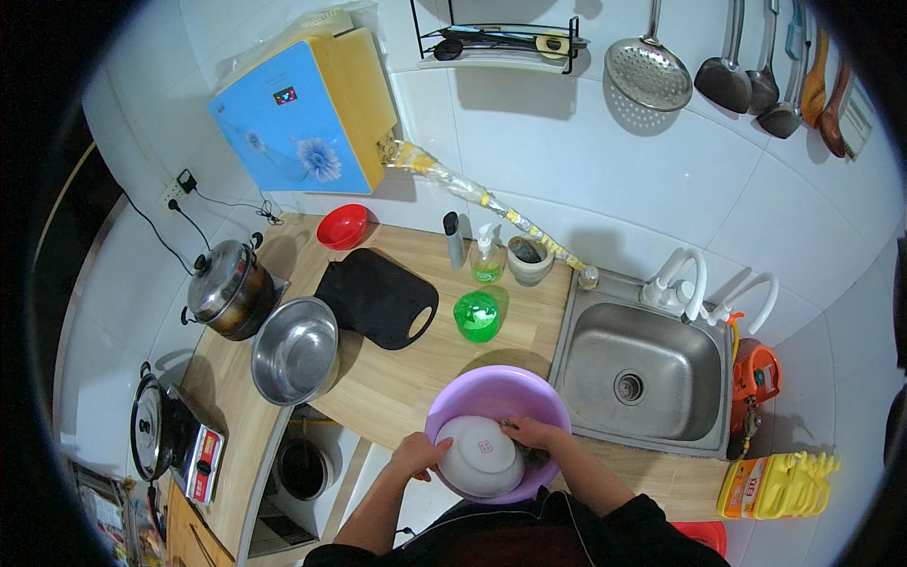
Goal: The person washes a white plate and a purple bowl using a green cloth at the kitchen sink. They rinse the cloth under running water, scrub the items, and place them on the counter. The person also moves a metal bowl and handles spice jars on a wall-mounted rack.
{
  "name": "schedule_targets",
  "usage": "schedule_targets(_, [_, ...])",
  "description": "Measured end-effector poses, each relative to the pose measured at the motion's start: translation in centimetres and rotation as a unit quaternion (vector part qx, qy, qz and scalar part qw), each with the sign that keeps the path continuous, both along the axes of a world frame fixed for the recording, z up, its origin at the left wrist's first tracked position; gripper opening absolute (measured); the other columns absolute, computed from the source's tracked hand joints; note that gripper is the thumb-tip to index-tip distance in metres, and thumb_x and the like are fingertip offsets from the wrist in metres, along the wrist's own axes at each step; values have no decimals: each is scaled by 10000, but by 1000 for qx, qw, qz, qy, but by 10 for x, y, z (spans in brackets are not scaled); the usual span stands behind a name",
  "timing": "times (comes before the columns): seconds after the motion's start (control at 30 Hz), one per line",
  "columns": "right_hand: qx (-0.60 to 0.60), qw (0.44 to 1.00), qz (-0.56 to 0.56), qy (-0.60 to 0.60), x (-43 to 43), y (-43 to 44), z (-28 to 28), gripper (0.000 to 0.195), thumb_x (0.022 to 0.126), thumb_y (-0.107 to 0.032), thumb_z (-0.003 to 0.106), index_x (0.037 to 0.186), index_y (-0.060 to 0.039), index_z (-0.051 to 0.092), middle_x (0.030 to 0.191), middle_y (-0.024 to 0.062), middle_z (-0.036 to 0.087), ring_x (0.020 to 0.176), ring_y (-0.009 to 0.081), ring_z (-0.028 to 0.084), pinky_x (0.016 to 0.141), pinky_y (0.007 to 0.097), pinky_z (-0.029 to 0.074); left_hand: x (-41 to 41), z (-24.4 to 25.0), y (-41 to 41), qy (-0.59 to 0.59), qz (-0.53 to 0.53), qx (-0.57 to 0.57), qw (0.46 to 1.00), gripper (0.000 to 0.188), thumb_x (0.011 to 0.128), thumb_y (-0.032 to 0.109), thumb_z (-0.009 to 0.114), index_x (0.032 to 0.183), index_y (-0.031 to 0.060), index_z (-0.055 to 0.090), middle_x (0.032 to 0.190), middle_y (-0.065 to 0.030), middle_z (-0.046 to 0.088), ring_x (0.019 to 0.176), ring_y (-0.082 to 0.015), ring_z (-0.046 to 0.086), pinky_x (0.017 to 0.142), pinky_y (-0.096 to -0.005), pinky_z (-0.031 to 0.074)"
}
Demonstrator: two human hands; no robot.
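Observation:
A purple plastic basin [452,397] stands at the counter's front edge, before my body. In it a white bowl [473,453] is turned bottom up, a small red mark on its base. My left hand [417,453] is at the basin's left rim, its thumb on the bowl's edge and its fingers curled outside the rim. At the bowl's right side my right hand [530,434] reaches into the basin and pinches something dark and small, perhaps a scouring pad or cloth; a greyish mass [536,457] shows under that hand. What it is I cannot tell.
Right of the basin is a stainless steel sink [641,368] with a white faucet [698,283]. Behind stand a green container [476,317], a soap pump bottle [487,259] and a stone mortar [530,266]. Leftward lie a black cutting board [386,301], a metal bowl [296,351] and a steamer pot [227,290].

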State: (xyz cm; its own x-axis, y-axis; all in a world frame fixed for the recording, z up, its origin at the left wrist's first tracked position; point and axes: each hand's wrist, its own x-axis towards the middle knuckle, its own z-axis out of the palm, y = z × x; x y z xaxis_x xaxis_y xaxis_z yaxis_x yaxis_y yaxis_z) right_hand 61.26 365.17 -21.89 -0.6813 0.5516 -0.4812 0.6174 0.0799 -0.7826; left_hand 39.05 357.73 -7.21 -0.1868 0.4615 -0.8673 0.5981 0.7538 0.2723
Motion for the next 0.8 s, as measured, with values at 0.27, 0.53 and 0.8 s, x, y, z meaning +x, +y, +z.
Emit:
schedule_targets(0.27, [25, 999, -30, 14, 2, -7, 7, 497, 839, -383, 446, 1223, -73, 387, 1093, 206, 515, 1027, 319, 488, 877, 366, 360, 14, -30, -17, -431, 282, 141, 846, 367, 835, 219, 526, 1097, -24, 440, 987, -145, 556, 843, -252, 583, 653, -417, 525])
schedule_targets(0.53, [126, 914, -386, 10, 26, -1, 133, 502, 753, -398, 597, 980, 33, 476, 870, 206, 564, 819, 314, 557, 684, 375, 435, 21, 20, -3, -420, 243, 212, 849, 284, 819, 150, 550, 1055, 9, 480, 965, -109, 567, 843, -209, 585, 672, -402, 524])
schedule_targets(0.8, [501, 851, -33, 153, -33, -47, 199, 349, 779, -336, 545, 1094, -186, 531, 1131, 38, 508, 1144, 245, 389, 931, 512, 256, 32, 11, 3, -501, 60, 376, 777, 302, 777, 101, 578, 1070, 68, 510, 965, -27, 558, 807, -106, 533, 673, -245, 447])
